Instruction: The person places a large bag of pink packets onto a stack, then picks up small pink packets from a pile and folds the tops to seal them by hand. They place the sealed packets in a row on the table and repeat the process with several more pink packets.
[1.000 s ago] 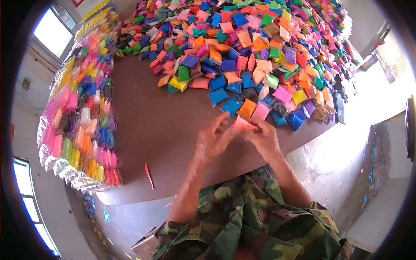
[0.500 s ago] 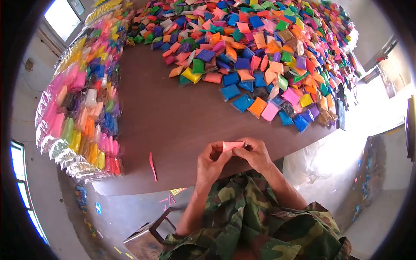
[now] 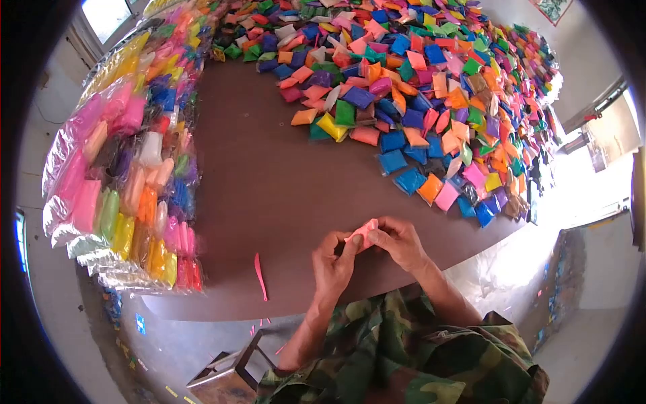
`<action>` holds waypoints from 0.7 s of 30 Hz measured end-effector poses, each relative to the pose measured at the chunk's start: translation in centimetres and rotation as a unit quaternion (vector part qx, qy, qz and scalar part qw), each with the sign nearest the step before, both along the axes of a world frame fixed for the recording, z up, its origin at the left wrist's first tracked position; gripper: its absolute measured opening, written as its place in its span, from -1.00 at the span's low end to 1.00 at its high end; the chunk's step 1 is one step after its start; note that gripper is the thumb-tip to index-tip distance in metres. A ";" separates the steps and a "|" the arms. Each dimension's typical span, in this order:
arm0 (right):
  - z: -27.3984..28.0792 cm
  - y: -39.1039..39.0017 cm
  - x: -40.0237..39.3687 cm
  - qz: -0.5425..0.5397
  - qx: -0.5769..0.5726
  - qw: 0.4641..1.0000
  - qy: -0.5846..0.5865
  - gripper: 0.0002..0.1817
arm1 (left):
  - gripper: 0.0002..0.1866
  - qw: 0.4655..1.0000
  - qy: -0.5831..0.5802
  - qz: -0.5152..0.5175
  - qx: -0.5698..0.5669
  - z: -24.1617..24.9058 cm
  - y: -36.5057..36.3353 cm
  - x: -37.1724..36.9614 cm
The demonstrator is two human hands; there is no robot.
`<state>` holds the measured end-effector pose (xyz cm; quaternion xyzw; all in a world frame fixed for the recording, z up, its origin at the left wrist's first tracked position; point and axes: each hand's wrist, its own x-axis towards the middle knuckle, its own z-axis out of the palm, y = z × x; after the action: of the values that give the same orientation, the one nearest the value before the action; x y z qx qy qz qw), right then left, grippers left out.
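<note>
Above the near edge of the brown table (image 3: 249, 175), a small salmon-pink packet (image 3: 366, 229) is pinched between both hands. My left hand (image 3: 332, 264) has thumb and fingers closed on its left end. Gripping the other end, my right hand (image 3: 401, 246) presses with its thumb; the fingers partly cover the packet. What is inside the packet cannot be made out. To the left of my hands, a thin pink plastic knife (image 3: 260, 275) lies flat on the tabletop, touched by neither hand.
A large heap of small colourful packets (image 3: 412, 120) spreads over the back and right of the table. Clear bags of coloured packets (image 3: 145, 195) are stacked along the left side. Below the front edge stands a metal-framed stool (image 3: 225, 377).
The pink packet has gone from lying level to tilted, its right end up. Both hands still grip it. The view has shifted, so table items appear lower.
</note>
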<state>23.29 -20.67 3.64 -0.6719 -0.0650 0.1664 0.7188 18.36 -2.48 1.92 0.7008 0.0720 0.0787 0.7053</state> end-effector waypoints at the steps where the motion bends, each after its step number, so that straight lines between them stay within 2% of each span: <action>1: -0.3 0.2 0.0 -0.008 -0.015 1.000 -0.002 -0.69 | -0.76 1.000 0.009 -0.012 -0.009 0.0 0.3 0.1; 3: -0.5 0.1 0.2 -0.009 -0.037 0.999 -0.034 -0.71 | -0.76 0.999 0.027 -0.039 -0.026 0.3 0.8 0.6; 6: -0.3 -0.3 0.5 0.000 -0.056 0.997 -0.053 -0.73 | -0.74 0.996 0.013 -0.066 0.058 2.2 1.5 1.4; 9: -0.7 -0.9 0.8 0.018 -0.050 0.998 -0.036 -0.72 | -0.69 0.983 0.079 -0.141 0.083 3.3 2.3 1.8; 12: -0.1 -0.6 0.9 -0.013 -0.007 1.000 0.016 -0.69 | -0.72 0.983 0.138 -0.116 0.047 3.4 1.5 1.7; 15: -0.3 -0.5 1.1 -0.039 0.062 0.997 0.030 -0.64 | -0.75 0.997 0.062 -0.039 0.007 0.2 -0.6 1.2; 18: -0.8 -0.8 1.0 -0.033 0.101 0.993 0.051 -0.60 | -0.71 0.999 0.036 0.004 -0.018 -0.1 -2.7 0.9; 21: -0.8 -1.3 0.9 -0.033 0.102 0.993 0.054 -0.61 | -0.70 0.996 0.061 0.044 -0.052 -0.3 -4.7 0.6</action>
<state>24.20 -21.94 2.80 -0.5864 -0.0204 0.1714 0.7914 18.96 -7.15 1.63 0.6629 0.1495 0.0631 0.7309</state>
